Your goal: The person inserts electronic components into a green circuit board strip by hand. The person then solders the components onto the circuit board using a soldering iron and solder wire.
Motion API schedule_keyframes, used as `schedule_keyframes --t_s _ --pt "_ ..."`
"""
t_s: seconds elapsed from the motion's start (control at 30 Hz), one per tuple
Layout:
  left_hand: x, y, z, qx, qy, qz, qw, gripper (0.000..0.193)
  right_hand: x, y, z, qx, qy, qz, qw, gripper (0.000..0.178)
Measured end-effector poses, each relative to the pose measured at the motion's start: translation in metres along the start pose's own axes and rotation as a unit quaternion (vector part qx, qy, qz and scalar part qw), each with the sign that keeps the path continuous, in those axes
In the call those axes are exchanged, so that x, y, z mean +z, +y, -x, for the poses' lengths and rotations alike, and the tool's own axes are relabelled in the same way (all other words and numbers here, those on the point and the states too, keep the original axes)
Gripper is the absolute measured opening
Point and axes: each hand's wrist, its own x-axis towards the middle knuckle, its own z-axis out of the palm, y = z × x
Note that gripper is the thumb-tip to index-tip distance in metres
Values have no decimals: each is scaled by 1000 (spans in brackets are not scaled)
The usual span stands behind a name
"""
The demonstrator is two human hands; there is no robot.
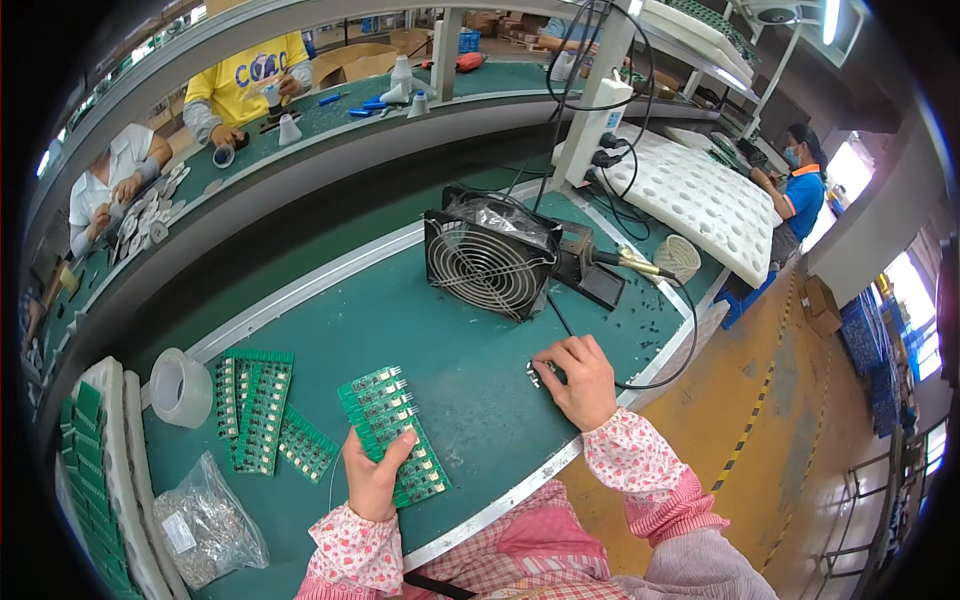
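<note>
My left hand (377, 473) grips a green circuit board panel (392, 425) by its lower left side, thumb on top. Short metal pins stick out from the panel's upper right edge. On the mat to the right, my right hand (580, 382) has its fingers curled together over tiny black and pale parts (533, 372). The fingers partly hide these parts, and their kind is too small to tell. More green circuit board panels (262, 415) lie overlapping to the left of my left hand.
A black fan (487, 262) stands at the mat's far side, beside a soldering iron (640, 264) on its stand. A tape roll (181, 388) and a bag of small metal parts (210, 525) lie left. A white foam tray (690, 205) rests far right. Co-workers sit beyond.
</note>
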Motion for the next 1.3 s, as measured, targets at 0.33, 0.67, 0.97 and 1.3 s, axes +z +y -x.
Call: schedule_keyframes --t_s 0.33,0.67,0.97,1.3 --pt "1 -2 -3 9 1 1 1000 23 -5 -40 1 39 38 -139 989 14" --pt "0 -4 -2 55 1 -57 997 20 29 -111 1 314 -210 -670 639 12" --pt "3 1 1 81 -1 -97 992 21 34 -120 3 318 -218 -675 629 14" --pt "4 -1 1 99 -2 -140 985 24 38 -117 8 306 -204 -692 621 13"
